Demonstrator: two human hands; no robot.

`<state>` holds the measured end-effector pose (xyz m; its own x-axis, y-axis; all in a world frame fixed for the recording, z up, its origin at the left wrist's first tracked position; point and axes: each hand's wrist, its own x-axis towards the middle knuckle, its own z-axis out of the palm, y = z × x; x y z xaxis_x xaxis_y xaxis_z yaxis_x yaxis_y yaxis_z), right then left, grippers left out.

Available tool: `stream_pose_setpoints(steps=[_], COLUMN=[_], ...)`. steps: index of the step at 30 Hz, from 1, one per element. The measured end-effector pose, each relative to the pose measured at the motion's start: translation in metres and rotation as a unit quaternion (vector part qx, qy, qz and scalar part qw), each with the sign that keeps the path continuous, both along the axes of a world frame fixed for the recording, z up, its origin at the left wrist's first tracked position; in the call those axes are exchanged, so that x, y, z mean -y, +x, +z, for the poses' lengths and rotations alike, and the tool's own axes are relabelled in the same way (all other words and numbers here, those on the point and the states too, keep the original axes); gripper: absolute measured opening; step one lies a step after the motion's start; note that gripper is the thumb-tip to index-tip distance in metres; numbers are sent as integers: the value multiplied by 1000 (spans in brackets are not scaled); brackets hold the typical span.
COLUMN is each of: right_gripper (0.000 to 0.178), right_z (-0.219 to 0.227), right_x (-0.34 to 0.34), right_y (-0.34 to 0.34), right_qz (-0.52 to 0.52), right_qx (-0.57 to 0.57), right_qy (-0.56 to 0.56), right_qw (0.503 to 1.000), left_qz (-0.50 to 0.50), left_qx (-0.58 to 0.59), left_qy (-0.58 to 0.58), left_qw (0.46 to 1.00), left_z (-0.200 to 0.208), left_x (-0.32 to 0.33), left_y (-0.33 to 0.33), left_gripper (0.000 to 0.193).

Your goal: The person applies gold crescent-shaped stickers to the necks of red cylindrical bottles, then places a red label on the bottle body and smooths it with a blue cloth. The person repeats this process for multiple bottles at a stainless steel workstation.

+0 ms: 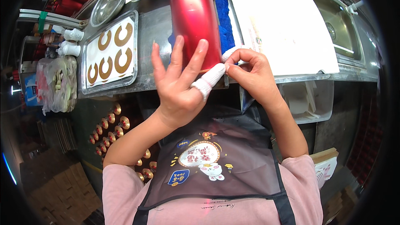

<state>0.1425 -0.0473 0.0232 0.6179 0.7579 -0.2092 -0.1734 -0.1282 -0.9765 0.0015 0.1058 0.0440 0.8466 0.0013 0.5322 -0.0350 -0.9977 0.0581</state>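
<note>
A glossy red bottle point(194, 16) lies on a blue cloth point(225, 18), its neck pointing away from me and its base at the counter's near edge. My left hand point(183, 79) has its fingers spread over the lower left side of the bottle, with two fingertips against it. White knit finger covers its thumb, which reaches across the base. My right hand point(252, 73) pinches thumb and index finger together beside that thumb tip, at the base's right corner. Whatever is in the pinch is too small to make out. Another white finger cover point(233, 53) shows at my right hand.
Left of the bottle, a clear tray point(85, 75) carries a white sheet with several gold C-shaped pieces point(123, 60). Behind it stands a glass bowl point(108, 5). White boards point(287, 29) cover the right side, beside a metal sink point(333, 21). A plastic bin point(308, 100) sits below the counter.
</note>
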Motion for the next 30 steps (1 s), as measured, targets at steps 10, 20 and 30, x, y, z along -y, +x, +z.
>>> stream_pose_setpoints(steps=[10,20,30], right_gripper=[6,41,40], right_z=[3,10,4], right_x=[1,-19,-22], right_y=[-10,-45,-43], right_qz=[-11,-120,-120], right_qx=[40,209,200], right_qy=[18,-8,11], right_qw=[999,970,972], left_qz=[18,1,18], left_qx=[32,3,-5], left_qy=[-334,-708,-712], left_qw=[942,706,702], left_z=[-24,-23,-8], left_x=[-17,-13,-6], left_y=[-11,-18,-9], left_gripper=[72,74,80])
